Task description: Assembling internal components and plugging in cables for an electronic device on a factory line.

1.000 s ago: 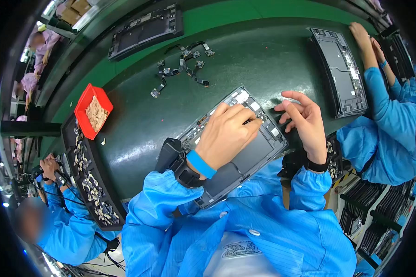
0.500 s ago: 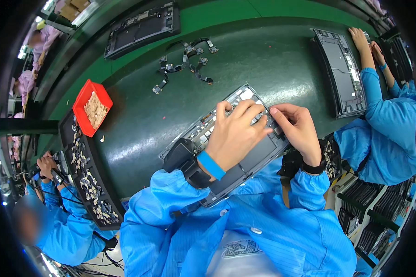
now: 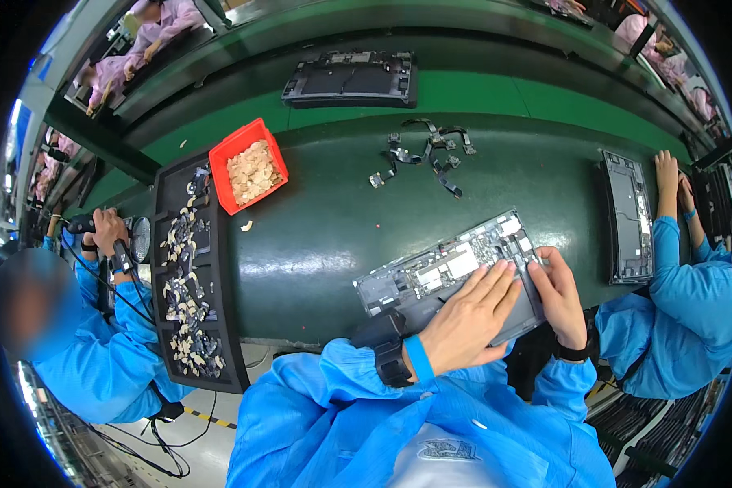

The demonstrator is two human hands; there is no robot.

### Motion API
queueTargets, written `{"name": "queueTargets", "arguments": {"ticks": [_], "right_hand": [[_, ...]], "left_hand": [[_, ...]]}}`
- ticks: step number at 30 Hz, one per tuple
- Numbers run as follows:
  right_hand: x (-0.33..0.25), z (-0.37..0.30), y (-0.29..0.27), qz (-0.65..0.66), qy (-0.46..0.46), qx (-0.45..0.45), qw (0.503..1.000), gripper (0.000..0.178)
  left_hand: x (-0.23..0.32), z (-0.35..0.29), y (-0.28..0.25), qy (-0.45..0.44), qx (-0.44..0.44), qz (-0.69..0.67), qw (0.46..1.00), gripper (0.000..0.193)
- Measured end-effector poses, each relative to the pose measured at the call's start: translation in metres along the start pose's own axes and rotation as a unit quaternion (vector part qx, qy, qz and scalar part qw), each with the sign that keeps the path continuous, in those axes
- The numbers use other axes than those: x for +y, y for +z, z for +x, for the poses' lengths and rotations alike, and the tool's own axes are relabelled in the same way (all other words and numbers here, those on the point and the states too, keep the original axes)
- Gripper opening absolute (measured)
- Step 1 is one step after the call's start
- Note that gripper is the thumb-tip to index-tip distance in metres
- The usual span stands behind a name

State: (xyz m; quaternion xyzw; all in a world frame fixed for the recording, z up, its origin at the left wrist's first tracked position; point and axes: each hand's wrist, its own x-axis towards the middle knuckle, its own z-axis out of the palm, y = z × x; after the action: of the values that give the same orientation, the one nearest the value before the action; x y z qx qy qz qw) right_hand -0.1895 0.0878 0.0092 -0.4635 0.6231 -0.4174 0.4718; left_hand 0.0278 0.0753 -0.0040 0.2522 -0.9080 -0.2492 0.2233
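Observation:
An opened laptop base (image 3: 382, 291), grey with its circuit board (image 3: 454, 267) exposed, lies tilted in front of me at the bench's near edge. Across its middle, my left hand (image 3: 466, 327) rests nearly flat, fingers stretched out with their tips on the board. The base's right edge is in the grip of my right hand (image 3: 563, 302); its thumb is by the corner and its other fingers are partly hidden. Beyond the base lies a loose group of dark flex cables with small connectors (image 3: 437, 151).
A red bin (image 3: 278, 174) of small tan pieces sits at the left, partly over a black compartment tray (image 3: 234, 350) of small parts. Other laptop bases lie at the back (image 3: 350, 85) and right (image 3: 626, 220). Blue-sleeved co-workers (image 3: 110, 342) sit on both sides.
The view has swung left and farther up the bench. My left hand's bent, spread fingers have straightened and moved down across the base. The right hand keeps to the right edge.

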Motion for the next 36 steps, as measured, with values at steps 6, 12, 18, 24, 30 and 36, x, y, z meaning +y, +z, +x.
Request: {"name": "queueTargets", "arguments": {"ticks": [6,12,18,24,30,36], "right_hand": [[-0.048,0.066,-0.083,-0.003,-0.092,0.153,0.984,0.022],[-0.064,0.342,-0.255,0.156,0.021,0.11,0.981,0.021],[-0.045,0.445,-0.333,0.17,-0.037,0.275,0.946,0.053],[-0.084,0.338,-0.251,-0.108,-0.03,0.168,0.979,0.069],[-0.039,0.138,-0.332,-0.773,-0.137,0.182,0.592,0.053],[0.05,0.074,-0.344,-0.551,0.115,0.206,0.8,0.067]], "left_hand": [[0.021,-0.027,-0.139,0.085,0.173,-0.298,0.935,0.044],[0.028,-0.058,-0.157,0.137,0.291,-0.32,0.891,0.028],[0.031,-0.069,-0.169,0.22,0.338,-0.335,0.852,0.028],[0.029,-0.038,-0.159,0.288,0.271,-0.432,0.81,0.028],[0.021,-0.012,-0.135,0.216,0.093,-0.317,0.919,0.02],[0.016,0.006,-0.055,0.069,-0.053,-0.375,0.923,0.009]]}}
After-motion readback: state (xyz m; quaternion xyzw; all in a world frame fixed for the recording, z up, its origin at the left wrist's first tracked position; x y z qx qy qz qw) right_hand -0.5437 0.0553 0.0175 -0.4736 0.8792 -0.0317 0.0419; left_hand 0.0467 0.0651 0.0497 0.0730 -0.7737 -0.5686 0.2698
